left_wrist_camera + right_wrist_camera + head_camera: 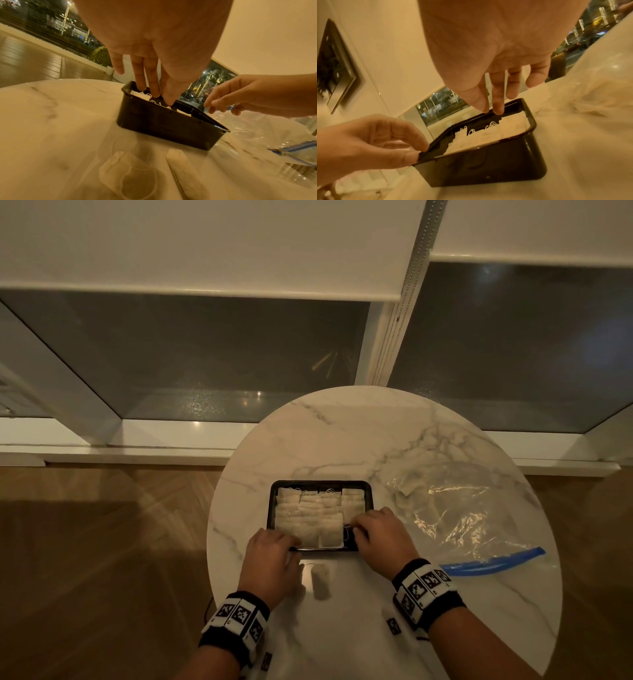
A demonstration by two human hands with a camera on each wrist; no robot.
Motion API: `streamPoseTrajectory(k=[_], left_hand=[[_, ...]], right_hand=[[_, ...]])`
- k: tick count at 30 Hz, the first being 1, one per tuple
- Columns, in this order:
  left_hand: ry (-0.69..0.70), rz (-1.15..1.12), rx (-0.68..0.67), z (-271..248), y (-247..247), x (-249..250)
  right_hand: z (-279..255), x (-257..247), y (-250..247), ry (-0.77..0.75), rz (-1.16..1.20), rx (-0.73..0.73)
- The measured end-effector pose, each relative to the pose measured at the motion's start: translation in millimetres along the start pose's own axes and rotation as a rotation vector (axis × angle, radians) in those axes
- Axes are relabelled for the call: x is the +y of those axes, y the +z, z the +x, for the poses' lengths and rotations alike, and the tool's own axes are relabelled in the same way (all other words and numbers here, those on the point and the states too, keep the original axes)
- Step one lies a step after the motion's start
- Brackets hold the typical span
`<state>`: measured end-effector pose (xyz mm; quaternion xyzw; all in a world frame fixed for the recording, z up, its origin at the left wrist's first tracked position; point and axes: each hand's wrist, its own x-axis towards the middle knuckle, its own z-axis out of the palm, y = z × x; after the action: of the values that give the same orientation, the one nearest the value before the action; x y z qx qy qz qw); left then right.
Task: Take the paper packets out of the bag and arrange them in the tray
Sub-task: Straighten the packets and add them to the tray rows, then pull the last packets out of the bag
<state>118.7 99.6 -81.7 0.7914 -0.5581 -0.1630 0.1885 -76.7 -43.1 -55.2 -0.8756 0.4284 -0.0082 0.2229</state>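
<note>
A black tray [318, 483] sits mid-table, holding rows of white paper packets [308, 515] with strings. My left hand [294, 542] is at the near-left corner; in the right wrist view the left hand [419, 151] pinches the tray [488, 169] by its rim. My right hand [358, 527] hovers over the tray's near-right part. The right wrist view shows the right hand [490, 111] with thumb and forefinger pointing down over the packets [511, 125], nothing visible between them. One loose packet [320, 580] lies on the table in front of the tray. The clear bag [455, 508] lies flat on the right.
The round marble table [342, 440] stands against a window sill. The bag's blue zip strip [493, 563] lies near the table's right front edge. Bare marble shows behind the tray and on the left side. Wooden floor lies below on the left.
</note>
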Motion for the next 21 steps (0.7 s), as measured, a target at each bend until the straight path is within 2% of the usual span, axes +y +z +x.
streamPoseTrajectory(k=[2, 6, 10, 13, 15, 17, 21], left_hand=[[0.044, -0.033, 0.011, -2.3, 0.7, 11.9], [0.167, -0.102, -0.114, -8.3, 9.5, 49.4], [0.296, -0.034, -0.271, -12.8, 25.1, 107.1], [0.414, 0.041, -0.368, -12.2, 41.6, 153.2], [0.438, 0.162, -0.441, -11.4, 54.7, 183.1], [0.396, 0.298, -0.531, -10.2, 65.9, 204.7], [0.260, 0.487, -0.640, -1.6, 84.0, 230.4]], right_hand=[[-22.5, 7.6, -0.2, 0.019, 0.185, 0.057], [-70.2, 33.0, -3.4, 0.145, 0.470, 0.157], [-112.8, 69.4, -11.9, 0.251, 0.573, 0.172], [-138.1, 101.7, -14.3, 0.341, 0.487, 0.196], [-153.2, 122.6, -14.8, 0.372, 0.330, 0.229], [-160.4, 133.8, -15.1, 0.335, 0.176, 0.245], [-160.9, 146.6, -21.7, 0.198, -0.046, 0.142]])
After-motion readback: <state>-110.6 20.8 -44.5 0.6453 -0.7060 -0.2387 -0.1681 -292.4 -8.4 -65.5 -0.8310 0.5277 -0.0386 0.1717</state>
